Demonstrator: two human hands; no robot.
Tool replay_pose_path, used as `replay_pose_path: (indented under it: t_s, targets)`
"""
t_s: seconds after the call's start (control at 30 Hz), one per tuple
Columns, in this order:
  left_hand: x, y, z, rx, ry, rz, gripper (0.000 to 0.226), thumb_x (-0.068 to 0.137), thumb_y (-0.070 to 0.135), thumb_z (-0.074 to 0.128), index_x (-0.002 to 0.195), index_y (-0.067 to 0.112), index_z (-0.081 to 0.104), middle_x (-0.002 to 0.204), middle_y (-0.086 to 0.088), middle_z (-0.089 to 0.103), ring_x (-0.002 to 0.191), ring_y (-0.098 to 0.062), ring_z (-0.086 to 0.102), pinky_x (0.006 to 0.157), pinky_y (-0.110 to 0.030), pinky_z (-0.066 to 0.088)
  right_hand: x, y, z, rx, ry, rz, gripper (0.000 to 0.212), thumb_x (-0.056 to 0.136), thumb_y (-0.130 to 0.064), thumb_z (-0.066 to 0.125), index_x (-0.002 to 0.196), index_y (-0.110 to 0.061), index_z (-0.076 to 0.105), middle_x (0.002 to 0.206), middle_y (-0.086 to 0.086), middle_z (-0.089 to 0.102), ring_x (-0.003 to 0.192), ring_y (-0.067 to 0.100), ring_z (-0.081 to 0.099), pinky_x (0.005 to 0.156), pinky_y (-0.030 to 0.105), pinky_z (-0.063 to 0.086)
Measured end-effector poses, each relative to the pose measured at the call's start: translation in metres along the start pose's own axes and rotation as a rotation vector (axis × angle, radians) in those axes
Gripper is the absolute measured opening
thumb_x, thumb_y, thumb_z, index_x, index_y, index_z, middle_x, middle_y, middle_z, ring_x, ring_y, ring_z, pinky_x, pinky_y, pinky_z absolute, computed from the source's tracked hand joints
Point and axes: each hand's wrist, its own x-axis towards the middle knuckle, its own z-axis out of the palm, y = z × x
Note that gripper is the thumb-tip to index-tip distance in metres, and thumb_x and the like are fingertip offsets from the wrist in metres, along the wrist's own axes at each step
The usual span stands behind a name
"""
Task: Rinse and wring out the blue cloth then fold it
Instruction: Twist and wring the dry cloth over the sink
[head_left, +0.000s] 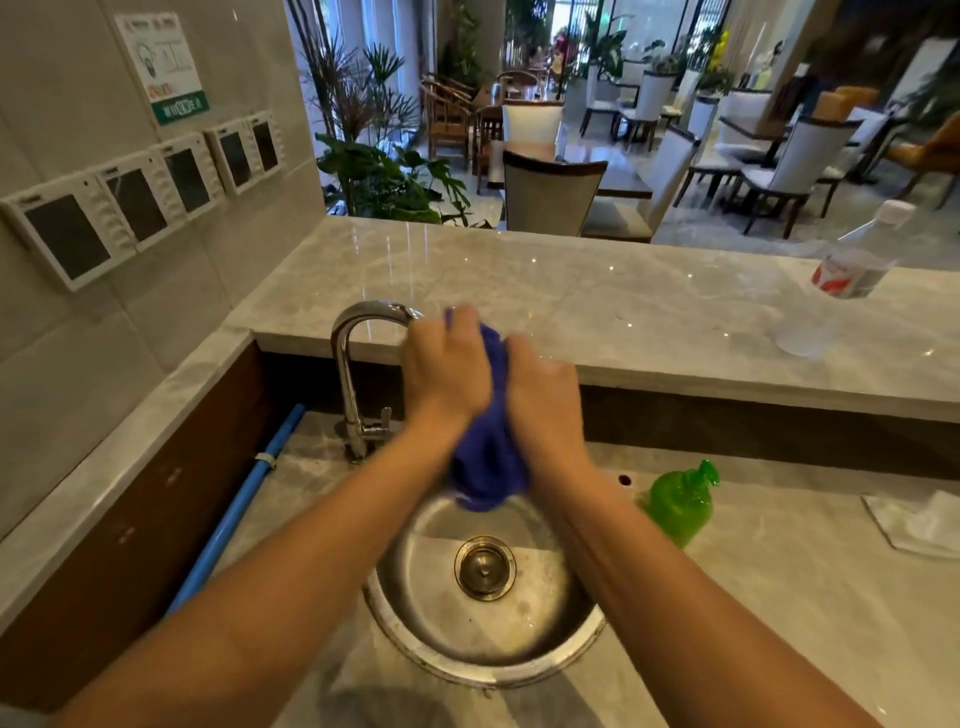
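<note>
Both hands are up over the round sink (485, 670), left hand (448, 375) and right hand (543, 397) clenched tight around the bunched blue cloth (485, 457) squeezed between them, right by the tap (358, 364). Green soap bottle (679, 501) sits off to the right on the counter (779, 597)

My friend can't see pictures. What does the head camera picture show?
Two bare hands, left hand and right hand, squeeze a bunched blue cloth over a round metal sink beside a faucet. A green soap bottle stands to the right.
</note>
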Motion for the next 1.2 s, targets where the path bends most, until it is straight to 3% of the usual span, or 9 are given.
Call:
replay_pose_path:
  t_s: [0.1,0.23,0.37,0.5,0.63,0.77,0.9,1.07,1.2]
  targets:
    - [0.005,0.005,0.0,-0.07,0.052,-0.007,0.049,0.088,0.022,0.045,0.039,0.017,0.037,0.038,0.008,0.035,0.041,-0.007,0.033,0.053,-0.03,0.029,-0.001,-0.01,-0.002,0.028,0.01,0.025,0.038,0.098,-0.021,0.044,0.062,-0.015,0.053,0.051,-0.003,0.044,0.046,0.01,0.038,0.053,0.027,0.031]
    - [-0.026,0.009,-0.001,0.001,-0.132,0.091,0.046,0.083,0.027,0.043,0.038,0.016,0.046,0.035,0.0,0.032,0.04,-0.006,0.031,0.047,-0.03,0.029,0.007,-0.021,-0.018,0.077,0.065,0.087,0.041,0.099,-0.016,0.045,0.058,-0.018,0.044,0.054,-0.001,0.044,0.044,0.004,0.037,0.049,0.02,0.032]
    - [0.01,0.027,-0.005,-0.011,0.005,0.006,0.05,0.091,0.016,0.047,0.042,0.016,0.042,0.042,0.0,0.037,0.046,-0.014,0.035,0.056,-0.033,0.03,-0.017,-0.025,-0.009,0.06,-0.008,0.078,0.042,0.1,-0.018,0.043,0.059,-0.024,0.047,0.056,-0.001,0.045,0.057,0.019,0.046,0.06,0.034,0.04]
    - [-0.039,0.022,-0.002,0.004,-0.162,0.211,0.049,0.088,0.025,0.043,0.039,0.02,0.039,0.035,0.005,0.036,0.038,-0.004,0.034,0.043,-0.021,0.026,0.015,-0.045,-0.036,0.164,0.123,0.087,0.032,0.097,-0.013,0.046,0.066,-0.009,0.051,0.058,0.006,0.045,0.043,0.003,0.04,0.043,0.014,0.032]
    - [0.005,0.035,-0.005,0.001,-0.006,0.053,0.047,0.093,0.018,0.045,0.046,0.016,0.048,0.045,0.002,0.046,0.042,-0.006,0.038,0.051,-0.037,0.03,-0.015,-0.031,-0.015,0.165,0.0,0.106,0.042,0.097,-0.019,0.047,0.056,-0.016,0.052,0.052,0.001,0.048,0.051,0.013,0.042,0.05,0.027,0.034]
    - [-0.046,0.022,0.003,0.087,-0.168,0.3,0.049,0.09,0.029,0.041,0.041,0.022,0.039,0.036,0.007,0.045,0.037,-0.007,0.04,0.041,-0.017,0.025,0.016,-0.04,-0.042,0.135,0.111,0.102,0.036,0.098,-0.015,0.047,0.062,-0.015,0.049,0.06,0.006,0.049,0.047,0.007,0.043,0.047,0.019,0.035]
    - [0.003,0.034,-0.003,0.025,-0.018,0.027,0.045,0.091,0.022,0.044,0.047,0.015,0.048,0.047,-0.005,0.046,0.051,-0.021,0.04,0.055,-0.037,0.033,-0.02,-0.029,-0.024,-0.271,-0.047,-0.159,0.033,0.099,-0.002,0.04,0.073,-0.019,0.052,0.069,0.01,0.047,0.071,0.026,0.045,0.064,0.032,0.038]
    - [-0.044,0.024,0.005,0.02,-0.139,0.205,0.048,0.088,0.027,0.044,0.04,0.021,0.043,0.034,0.007,0.042,0.037,-0.002,0.036,0.043,-0.023,0.029,0.017,-0.041,-0.044,0.088,0.094,0.059,0.032,0.099,-0.015,0.044,0.069,-0.009,0.054,0.062,0.008,0.051,0.058,0.012,0.047,0.053,0.02,0.037]
    - [0.0,0.035,0.002,-0.064,0.022,0.009,0.051,0.091,0.016,0.045,0.04,0.015,0.053,0.042,0.001,0.046,0.044,-0.012,0.038,0.051,-0.039,0.038,-0.014,-0.032,-0.024,-0.196,-0.026,-0.166,0.024,0.098,-0.004,0.042,0.085,0.0,0.062,0.066,0.008,0.047,0.062,0.019,0.043,0.061,0.031,0.036]
